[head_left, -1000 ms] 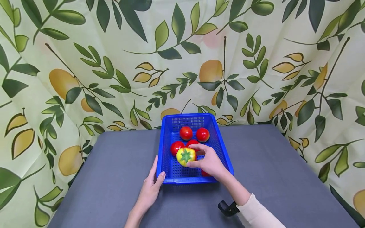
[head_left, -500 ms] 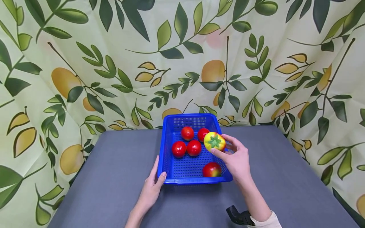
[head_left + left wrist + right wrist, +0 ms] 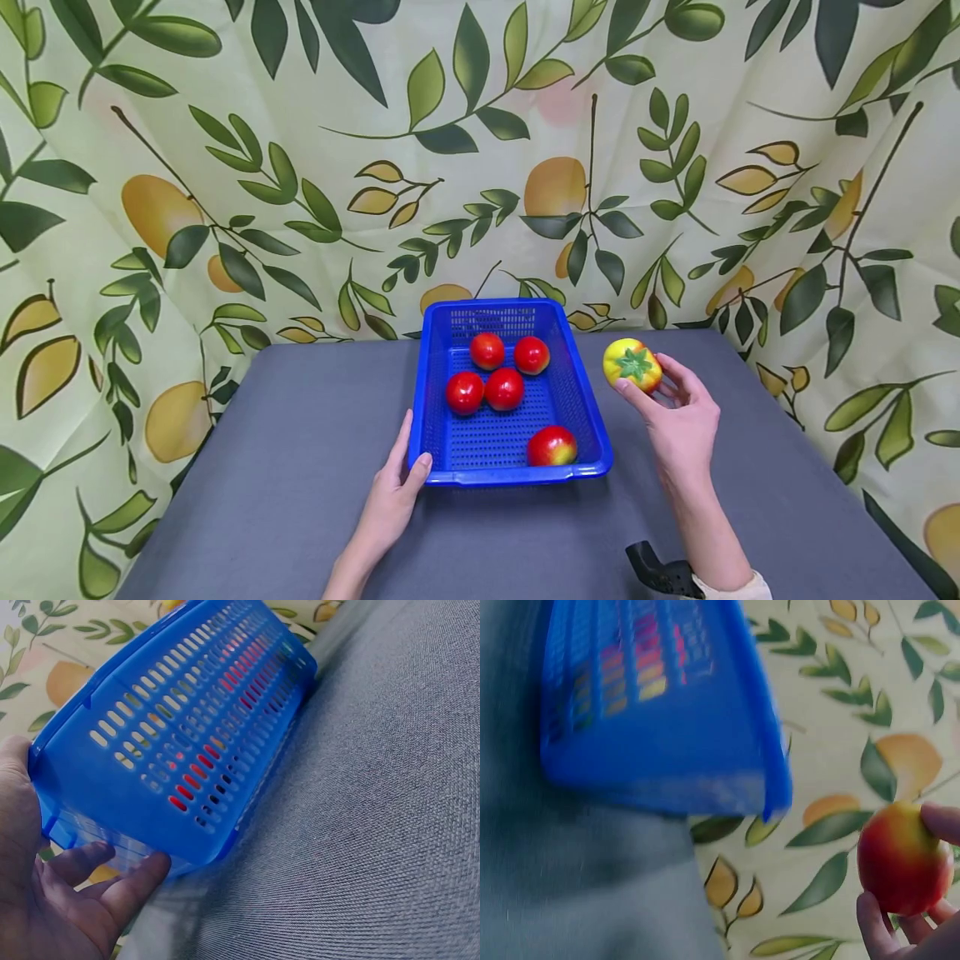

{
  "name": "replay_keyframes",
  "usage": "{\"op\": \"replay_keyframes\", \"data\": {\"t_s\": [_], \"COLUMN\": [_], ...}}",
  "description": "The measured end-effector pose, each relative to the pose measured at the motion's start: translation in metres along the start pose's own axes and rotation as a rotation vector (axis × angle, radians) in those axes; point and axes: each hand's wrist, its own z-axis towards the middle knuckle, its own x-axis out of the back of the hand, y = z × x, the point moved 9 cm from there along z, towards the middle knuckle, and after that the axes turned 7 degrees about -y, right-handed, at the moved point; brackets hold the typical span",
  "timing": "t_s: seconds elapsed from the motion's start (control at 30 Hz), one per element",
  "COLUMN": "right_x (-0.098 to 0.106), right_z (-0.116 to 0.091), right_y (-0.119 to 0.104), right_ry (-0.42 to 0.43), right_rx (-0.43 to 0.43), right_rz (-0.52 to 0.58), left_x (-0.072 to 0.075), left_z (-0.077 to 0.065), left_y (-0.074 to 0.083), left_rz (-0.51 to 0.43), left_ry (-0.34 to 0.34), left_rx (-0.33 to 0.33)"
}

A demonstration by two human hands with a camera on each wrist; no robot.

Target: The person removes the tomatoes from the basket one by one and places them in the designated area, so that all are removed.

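Note:
My right hand (image 3: pixel 684 417) holds a yellow-and-red tomato (image 3: pixel 632 365) between thumb and fingers, over the table to the right of the blue basket (image 3: pixel 517 477). Its green star-shaped calyx faces the head camera; the right wrist view shows the tomato's red and yellow side (image 3: pixel 901 859). At the basket's near left corner my left hand (image 3: pixel 386 500) grips the edge, thumb at the rim and fingers along the outside. Inside lie several red tomatoes (image 3: pixel 504 389) toward the back and left, and a red one with a yellowish patch (image 3: pixel 552 446) at the near right.
The basket stands on a grey cloth-covered table (image 3: pixel 315 433). A leaf-and-fruit patterned curtain (image 3: pixel 480 200) hangs behind the table and along both sides. A black strap or mount (image 3: pixel 662 571) sits at the right wrist, by the light sleeve.
My right hand has carried the yellow-and-red tomato from over the basket's middle, across the right rim, to above the table at right. The left hand stays at the basket corner.

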Motion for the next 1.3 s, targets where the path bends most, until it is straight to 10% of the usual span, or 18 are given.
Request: {"op": "replay_keyframes", "data": {"t_s": [0.2, 0.6, 0.87, 1.3], "right_x": [0.015, -0.015, -0.014, -0.016], "right_z": [0.026, 0.081, 0.101, 0.105], "right_y": [0.031, 0.097, 0.113, 0.128], "right_ry": [-0.084, -0.513, -0.527, -0.570], "right_rx": [-0.141, -0.134, -0.122, -0.170], "right_rz": [-0.084, -0.226, -0.381, -0.316], "left_x": [0.000, -0.001, 0.000, -0.002], "left_z": [0.000, 0.002, 0.000, 0.001], "left_y": [-0.002, 0.001, 0.000, -0.004], "left_rz": [0.000, -0.023, -0.031, -0.015], "left_ry": [-0.010, -0.030, -0.030, -0.027], "left_rx": [0.023, 0.040, 0.032, 0.045]}}
